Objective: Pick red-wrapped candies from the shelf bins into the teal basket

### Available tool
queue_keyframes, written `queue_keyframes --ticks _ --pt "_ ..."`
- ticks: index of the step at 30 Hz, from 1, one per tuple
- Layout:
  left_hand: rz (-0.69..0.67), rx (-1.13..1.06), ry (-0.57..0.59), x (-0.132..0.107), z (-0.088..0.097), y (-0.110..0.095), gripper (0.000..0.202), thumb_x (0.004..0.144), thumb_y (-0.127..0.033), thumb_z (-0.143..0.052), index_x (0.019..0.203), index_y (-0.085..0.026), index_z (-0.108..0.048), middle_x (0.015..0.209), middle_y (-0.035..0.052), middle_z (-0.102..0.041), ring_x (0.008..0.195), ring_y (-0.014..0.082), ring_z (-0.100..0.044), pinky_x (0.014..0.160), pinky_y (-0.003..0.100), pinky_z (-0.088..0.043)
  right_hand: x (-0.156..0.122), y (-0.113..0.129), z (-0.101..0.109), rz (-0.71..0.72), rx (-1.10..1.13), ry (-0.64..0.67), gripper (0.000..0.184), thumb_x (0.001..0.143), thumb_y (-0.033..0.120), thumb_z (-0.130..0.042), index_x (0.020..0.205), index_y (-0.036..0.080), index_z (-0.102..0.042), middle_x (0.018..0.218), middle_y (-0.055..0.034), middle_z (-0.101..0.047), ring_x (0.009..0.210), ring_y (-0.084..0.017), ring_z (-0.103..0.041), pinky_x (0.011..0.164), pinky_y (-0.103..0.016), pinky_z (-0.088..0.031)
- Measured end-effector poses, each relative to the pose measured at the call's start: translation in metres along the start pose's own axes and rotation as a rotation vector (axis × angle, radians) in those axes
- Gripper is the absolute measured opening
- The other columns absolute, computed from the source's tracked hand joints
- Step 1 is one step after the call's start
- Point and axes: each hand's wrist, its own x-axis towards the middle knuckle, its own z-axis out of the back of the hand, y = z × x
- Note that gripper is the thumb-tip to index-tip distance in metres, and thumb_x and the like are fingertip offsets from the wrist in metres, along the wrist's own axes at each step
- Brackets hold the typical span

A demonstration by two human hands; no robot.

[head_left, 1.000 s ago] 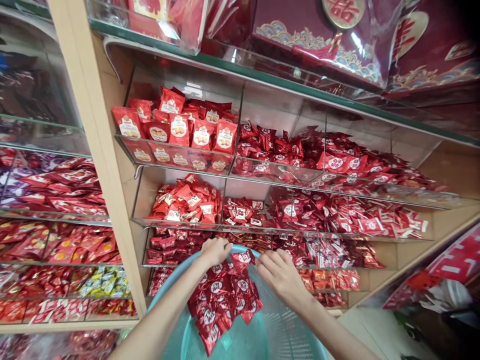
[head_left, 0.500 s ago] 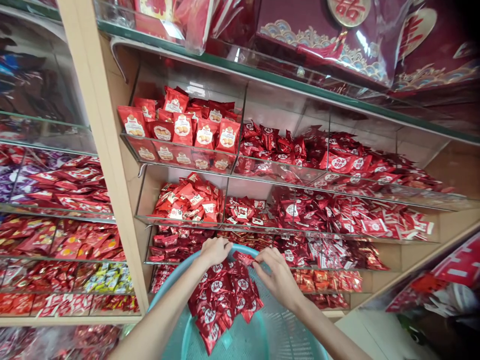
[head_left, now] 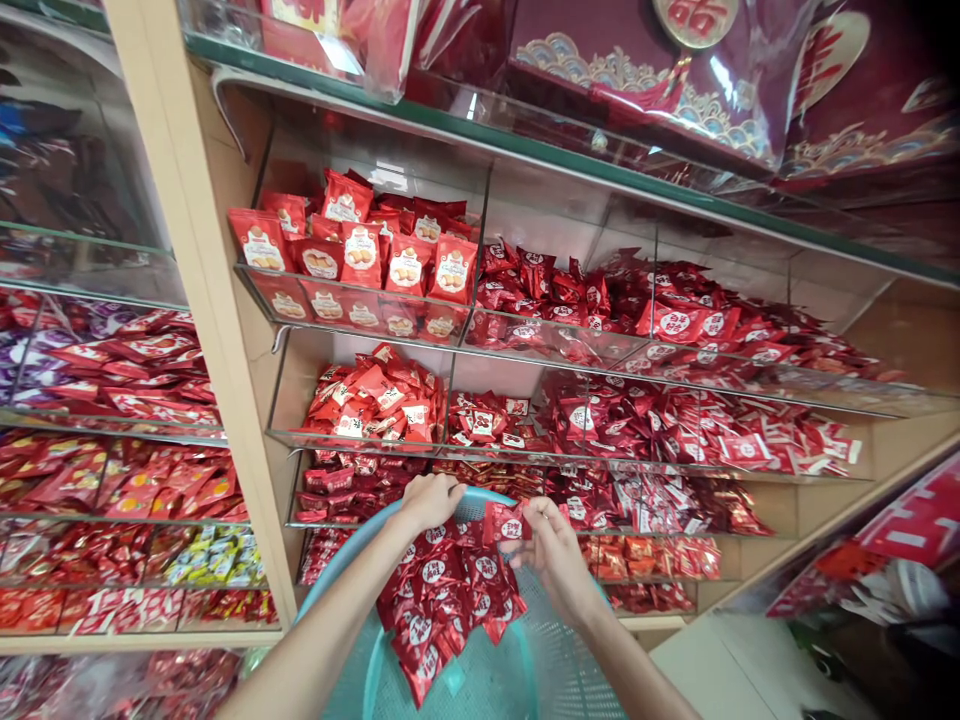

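A teal plastic basket [head_left: 487,690] is tilted up in front of me against the shelves, with a heap of dark red candy packets [head_left: 442,600] lying in it. My left hand [head_left: 429,500] is closed over the basket's far rim. My right hand [head_left: 551,545] pinches a red candy packet [head_left: 507,522] just above the heap, near the rim.
Clear acrylic bins [head_left: 360,310] on a wooden shelf unit [head_left: 202,300] hold several kinds of red packets in tiers. More bins of packets [head_left: 112,370] fill the left bay. Red gift boxes [head_left: 637,60] sit on the glass top shelf. Red goods [head_left: 915,530] lie at the right.
My right hand has closed on one red packet at the top of the heap and lifted it a little. The left hand stays on the rim.
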Motion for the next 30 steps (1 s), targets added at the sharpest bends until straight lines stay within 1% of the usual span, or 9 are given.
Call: queue_keyframes --ticks 6,9,14,18,21,23,26,28,30 --pt "0.003 -0.007 -0.005 -0.001 0.001 0.000 0.052 0.087 -0.051 -0.022 0.094 -0.025 -0.066 0.099 0.0079 -0.070 0.095 0.0270 -0.063 0.080 0.037 -0.046 -0.002 -0.013 -0.004 -0.293 0.331 -0.045 0.018 0.077 0.031 -0.062 0.087 0.019 -0.052 0.069 0.0042 -0.060 0.041 -0.003 -0.050 0.033 -0.010 -0.035" --pt "0.018 -0.013 -0.008 -0.002 0.002 0.000 0.051 0.086 -0.051 -0.022 0.094 -0.026 -0.066 0.099 0.0080 -0.070 0.096 0.0269 -0.063 0.080 0.037 -0.045 -0.003 -0.019 -0.003 -0.375 0.447 -0.026 0.013 0.079 0.026 -0.060 0.086 0.016 -0.057 0.077 -0.0001 -0.065 0.041 -0.001 -0.049 0.032 -0.008 -0.033" --pt "0.024 -0.011 -0.001 -0.001 0.002 -0.002 0.051 0.086 -0.051 -0.022 0.094 -0.026 -0.066 0.099 0.0076 -0.070 0.096 0.0264 -0.063 0.080 0.036 -0.045 -0.006 -0.022 -0.004 -0.442 0.494 0.020 0.015 0.078 0.030 -0.063 0.080 0.015 -0.059 0.063 0.0008 -0.062 0.047 -0.004 -0.053 0.043 -0.011 -0.044" --pt "0.015 -0.007 0.002 0.000 0.000 -0.002 0.051 0.086 -0.052 -0.022 0.094 -0.026 -0.066 0.099 0.0072 -0.070 0.095 0.0263 -0.063 0.080 0.037 -0.045 -0.006 -0.023 -0.004 -0.336 0.385 -0.029 0.019 0.072 0.027 -0.069 0.082 0.018 -0.055 0.068 0.0033 -0.060 0.058 -0.006 -0.057 0.058 -0.016 -0.048" --pt "0.005 -0.004 -0.004 0.000 -0.001 -0.001 0.052 0.086 -0.052 -0.021 0.095 -0.027 -0.066 0.098 0.0065 -0.070 0.094 0.0258 -0.063 0.080 0.037 -0.045 -0.003 -0.021 -0.001 -0.062 -0.018 -0.043 0.023 0.074 0.034 -0.066 0.086 0.021 -0.051 0.065 0.0054 -0.056 0.056 -0.008 -0.054 0.055 -0.020 -0.046" --pt "0.007 -0.009 -0.003 0.000 0.000 -0.001 0.051 0.086 -0.051 -0.022 0.096 -0.027 -0.066 0.099 0.0060 -0.070 0.094 0.0251 -0.063 0.081 0.036 -0.045 0.002 -0.018 0.000 0.214 -0.487 -0.011 0.021 0.079 0.037 -0.060 0.091 0.022 -0.051 0.068 0.0040 -0.057 0.057 -0.011 -0.053 0.055 -0.023 -0.043" --pt "0.012 -0.022 0.001 -0.001 0.002 -0.003 0.050 0.086 -0.051 -0.024 0.097 -0.028 -0.066 0.099 0.0057 -0.070 0.095 0.0247 -0.063 0.081 0.035 -0.045 0.011 -0.012 -0.002 0.579 -1.242 0.110 0.015 0.084 0.027 -0.051 0.098 0.022 -0.054 0.082 -0.0018 -0.061 0.073 -0.017 -0.057 0.068 -0.031 -0.044" --pt "0.010 -0.020 -0.006 -0.001 0.003 -0.003 0.049 0.086 -0.051 -0.024 0.097 -0.027 -0.066 0.099 0.0058 -0.070 0.096 0.0252 -0.063 0.080 0.035 -0.046 0.017 -0.012 -0.007 0.717 -1.623 0.190 0.015 0.085 0.019 -0.048 0.098 0.022 -0.055 0.086 -0.0043 -0.061 0.080 -0.021 -0.057 0.072 -0.034 -0.043" --pt "0.003 -0.014 -0.019 -0.001 0.003 -0.004 0.049 0.086 -0.050 -0.024 0.096 -0.027 -0.066 0.100 0.0063 -0.070 0.096 0.0258 -0.063 0.080 0.036 -0.046 0.022 -0.015 -0.013 0.796 -1.854 0.221 0.014 0.084 0.015 -0.048 0.095 0.021 -0.055 0.083 -0.0044 -0.059 0.078 -0.021 -0.057 0.071 -0.035 -0.043"
